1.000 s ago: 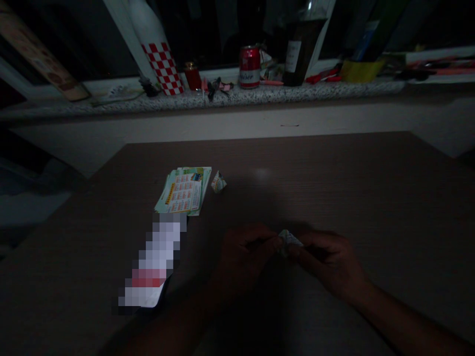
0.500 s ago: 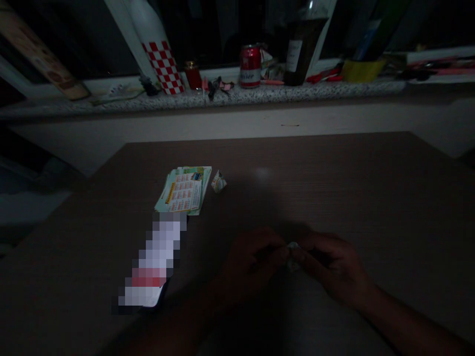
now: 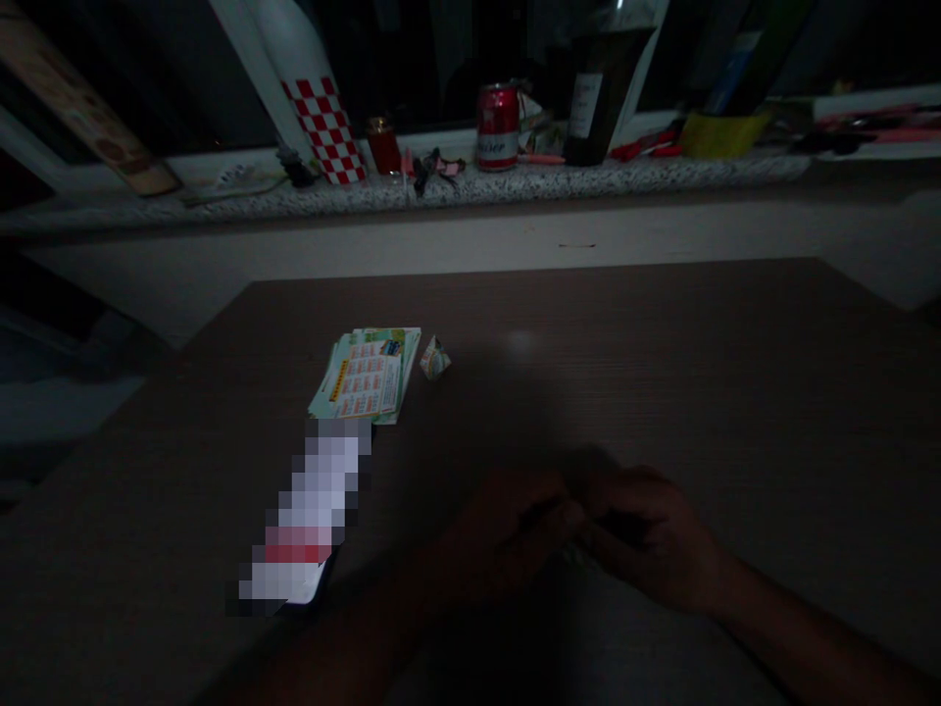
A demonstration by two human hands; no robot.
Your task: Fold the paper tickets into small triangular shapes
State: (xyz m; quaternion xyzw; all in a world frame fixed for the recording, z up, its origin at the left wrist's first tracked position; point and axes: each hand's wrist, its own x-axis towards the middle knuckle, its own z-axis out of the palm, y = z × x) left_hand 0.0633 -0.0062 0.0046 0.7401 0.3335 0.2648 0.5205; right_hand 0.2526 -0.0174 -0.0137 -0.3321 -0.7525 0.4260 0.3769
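The scene is very dark. My left hand (image 3: 507, 534) and my right hand (image 3: 647, 534) meet fingertip to fingertip low over the brown table (image 3: 698, 373). Both have their fingers curled in a pinch around a small folded piece of paper (image 3: 573, 552), of which only a faint edge shows between them. A finished small folded paper shape (image 3: 434, 358) sits on the table farther away, beside a stack of printed paper sheets (image 3: 366, 376).
A lit phone (image 3: 305, 520) lies on the table left of my hands. On the stone windowsill (image 3: 441, 191) behind stand a red-and-white checked bottle (image 3: 316, 108), a red can (image 3: 498, 127), a dark wine bottle (image 3: 592, 93) and small clutter.
My hands have sunk toward me and closed tighter over the folded paper, which showed plainly between the fingertips a second ago and is now almost hidden.
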